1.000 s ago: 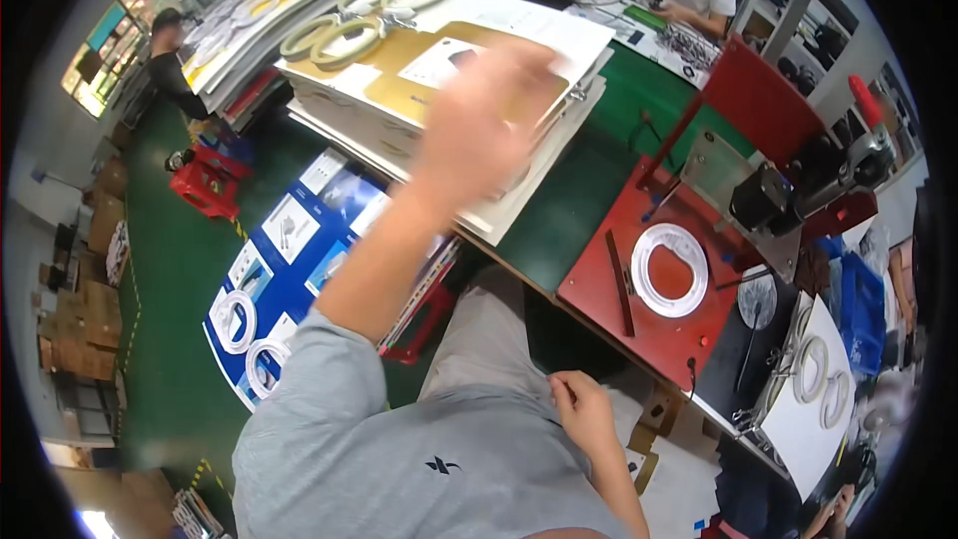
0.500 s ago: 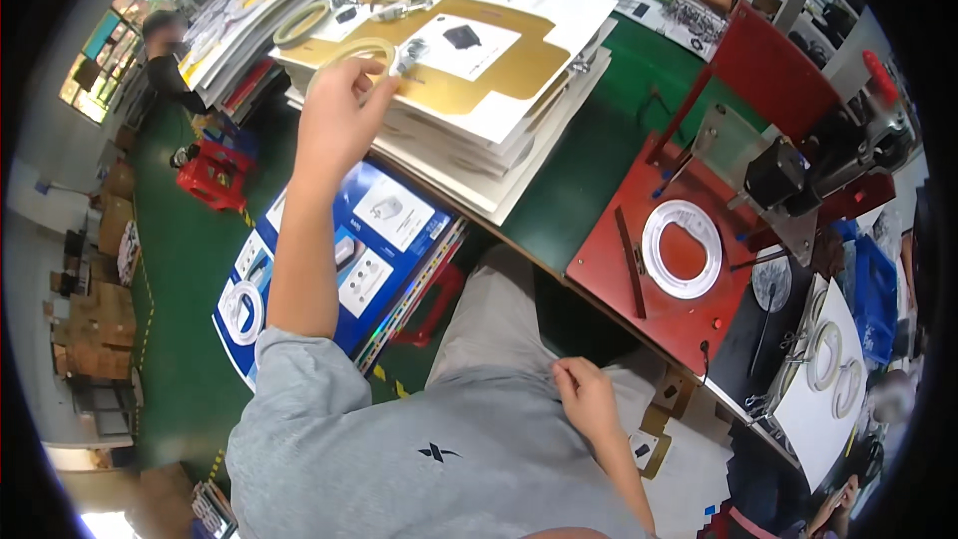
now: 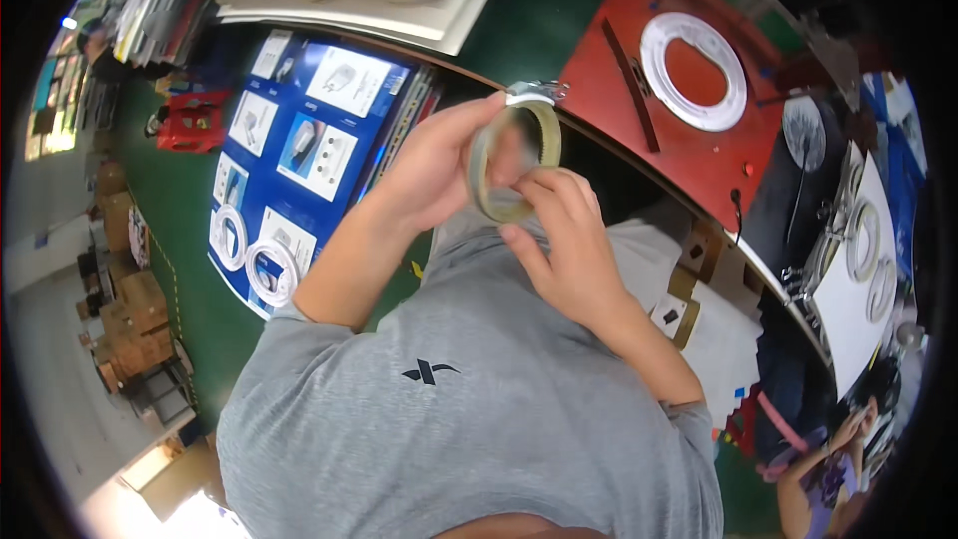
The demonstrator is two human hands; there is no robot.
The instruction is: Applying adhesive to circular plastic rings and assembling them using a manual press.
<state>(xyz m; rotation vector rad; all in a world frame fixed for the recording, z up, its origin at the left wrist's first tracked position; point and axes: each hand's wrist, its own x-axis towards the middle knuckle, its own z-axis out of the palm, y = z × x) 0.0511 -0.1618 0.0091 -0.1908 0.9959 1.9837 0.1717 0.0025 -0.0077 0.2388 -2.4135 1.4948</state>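
Between both hands, in front of my chest, is a pale yellowish coil of cable point(image 3: 549, 140), tilted up on edge, with a shiny metal-looking end piece point(image 3: 540, 90) at its top. My left hand point(image 3: 437, 165) is closed on the coil's left and upper side, with the thumb near the top. My right hand point(image 3: 571, 245) grips its lower right rim, fingers curled over it and thumb below. The part of the coil under my fingers is hidden. A white ring point(image 3: 689, 30) lies on the red board point(image 3: 599, 90), beyond my right hand.
Blue printed sheets point(image 3: 274, 150) carry white cable coils point(image 3: 254, 269) at the left. Stacked white boards point(image 3: 439, 25) stand on the green table. A white board with cable coils point(image 3: 863, 240) is at the right. Another person's arm point(image 3: 798, 499) shows at the lower right.
My left hand has come back from the board stack to my chest with a coil. My right hand has risen from my lap to the coil. The view has tilted down.
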